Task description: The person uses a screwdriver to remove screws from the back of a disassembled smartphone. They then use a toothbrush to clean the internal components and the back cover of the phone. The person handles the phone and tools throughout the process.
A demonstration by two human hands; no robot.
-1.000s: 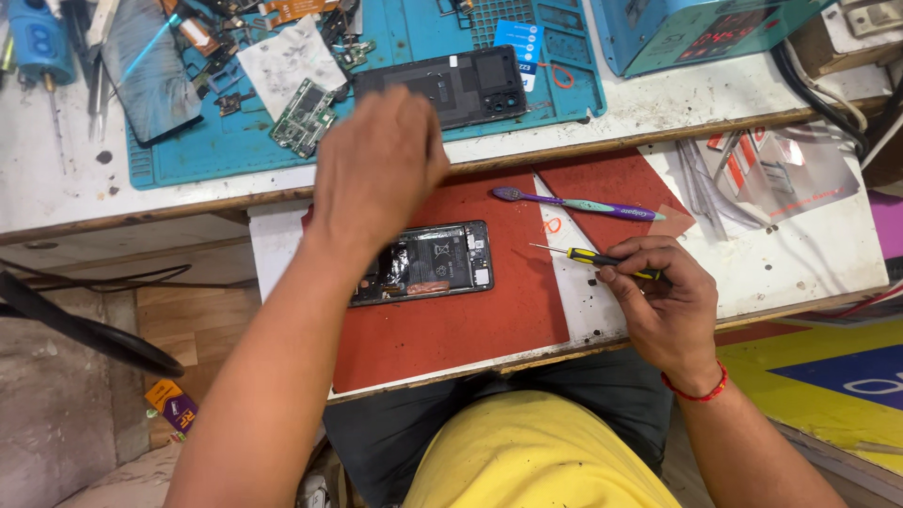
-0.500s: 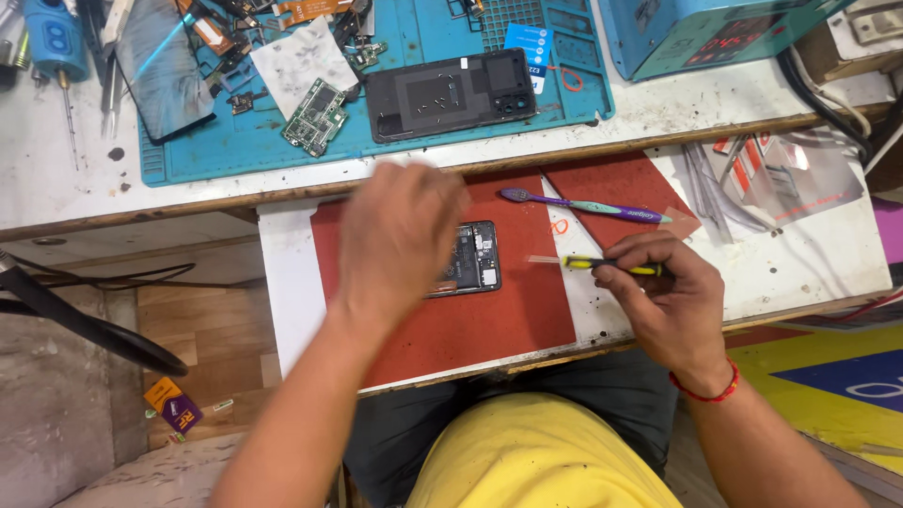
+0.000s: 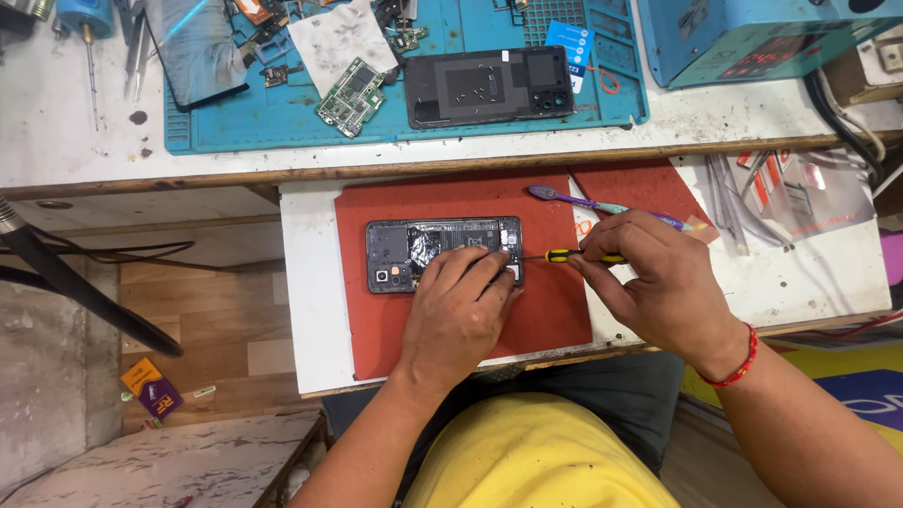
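An opened black phone (image 3: 414, 246) with its insides showing lies on a red mat (image 3: 555, 320) on the near shelf. My left hand (image 3: 458, 315) rests on the phone's lower right part, fingers pressing it down. My right hand (image 3: 658, 287) grips a small yellow-and-black screwdriver (image 3: 564, 255), whose tip touches the phone's right end. A purple toothbrush (image 3: 602, 204) lies on the mat just beyond my right hand.
On the upper bench a blue work mat (image 3: 282, 118) carries a black phone back cover (image 3: 489, 87), a green circuit board (image 3: 351, 96), a phone screen (image 3: 198, 47) and small parts. A blue box-shaped machine (image 3: 752, 38) stands at the right. Clear bags (image 3: 800, 193) lie beside the red mat.
My left hand came back from the upper bench and settled on the phone. My right hand moved the screwdriver left, bringing its tip to the phone's right end.
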